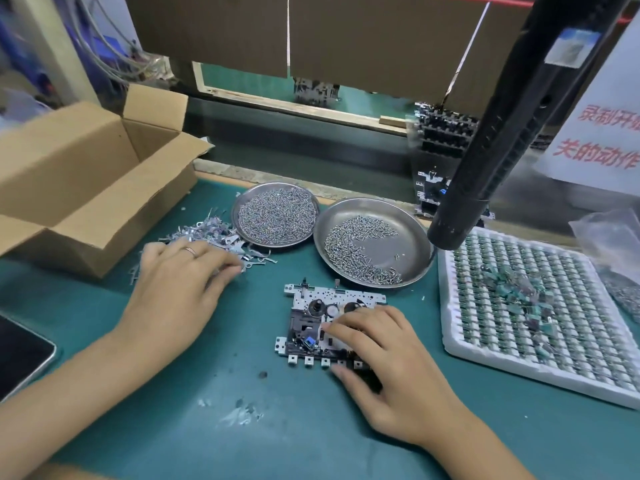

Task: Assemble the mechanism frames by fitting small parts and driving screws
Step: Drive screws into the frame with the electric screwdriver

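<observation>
Resting on the mechanism frame [311,320], the right hand [391,372] pinches its near edge — left hand [176,282] fingers curled into the metal-parts pile [221,233].

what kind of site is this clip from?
Most likely a factory assembly bench for small mechanisms. Two steel dishes of screws, a pile of stamped metal parts, a white tray of small components and a hanging powered screwdriver surround the mechanism frame.

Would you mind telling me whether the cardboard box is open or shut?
Open: the cardboard box has its flaps folded outward, showing its inside.
</observation>
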A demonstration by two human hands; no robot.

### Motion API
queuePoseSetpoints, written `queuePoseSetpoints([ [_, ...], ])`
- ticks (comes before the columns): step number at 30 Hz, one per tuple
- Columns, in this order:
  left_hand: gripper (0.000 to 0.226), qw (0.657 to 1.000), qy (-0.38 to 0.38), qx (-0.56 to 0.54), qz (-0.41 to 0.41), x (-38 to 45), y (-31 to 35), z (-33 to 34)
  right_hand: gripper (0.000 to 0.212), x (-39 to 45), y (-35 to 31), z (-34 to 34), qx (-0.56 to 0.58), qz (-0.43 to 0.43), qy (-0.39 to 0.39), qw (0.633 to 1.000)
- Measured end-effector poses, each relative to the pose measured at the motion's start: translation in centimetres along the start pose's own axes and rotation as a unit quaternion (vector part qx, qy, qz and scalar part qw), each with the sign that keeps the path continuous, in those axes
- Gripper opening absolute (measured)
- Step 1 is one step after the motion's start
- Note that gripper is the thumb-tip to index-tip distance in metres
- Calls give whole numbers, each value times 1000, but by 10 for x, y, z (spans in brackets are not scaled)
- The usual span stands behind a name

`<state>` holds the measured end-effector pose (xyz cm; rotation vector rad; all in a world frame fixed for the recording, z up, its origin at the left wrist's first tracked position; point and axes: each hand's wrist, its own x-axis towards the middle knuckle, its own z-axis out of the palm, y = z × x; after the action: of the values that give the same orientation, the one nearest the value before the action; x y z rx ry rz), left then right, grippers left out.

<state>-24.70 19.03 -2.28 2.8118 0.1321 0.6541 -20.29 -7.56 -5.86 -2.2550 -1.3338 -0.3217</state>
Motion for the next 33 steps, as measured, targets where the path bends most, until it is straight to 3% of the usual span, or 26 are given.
queuePoseSetpoints([
  [3,13,978,-40,-171,-113,12,0,-11,35,1,0,0,11,7,1,1000],
  [5,11,921,-80,-312,-218,21,-4,-17,34,1,1,0,17,3,9,1000],
  [7,13,881,-105,-386,-252,26,-3,-24,30,1,0,0,36,3,39,999],
  [9,12,882,-124,-413,-190,23,8,-28,27,0,-1,1,77,22,106,991],
  [12,13,933,-128,-330,61,9,34,-22,29,5,0,0,117,54,182,975],
  [14,12,930,-143,-265,209,4,48,-10,32,9,1,-2,105,54,171,978],
  [17,16,922,-143,-209,293,6,56,8,30,9,5,-1,92,70,137,984],
  [20,21,915,-127,-251,288,4,57,22,23,6,7,1,135,101,140,976],
  [25,19,910,-96,-366,171,-6,54,36,17,7,5,1,165,152,168,960],
  [33,16,919,-115,-368,81,-15,62,38,15,4,3,0,132,114,139,975],
])
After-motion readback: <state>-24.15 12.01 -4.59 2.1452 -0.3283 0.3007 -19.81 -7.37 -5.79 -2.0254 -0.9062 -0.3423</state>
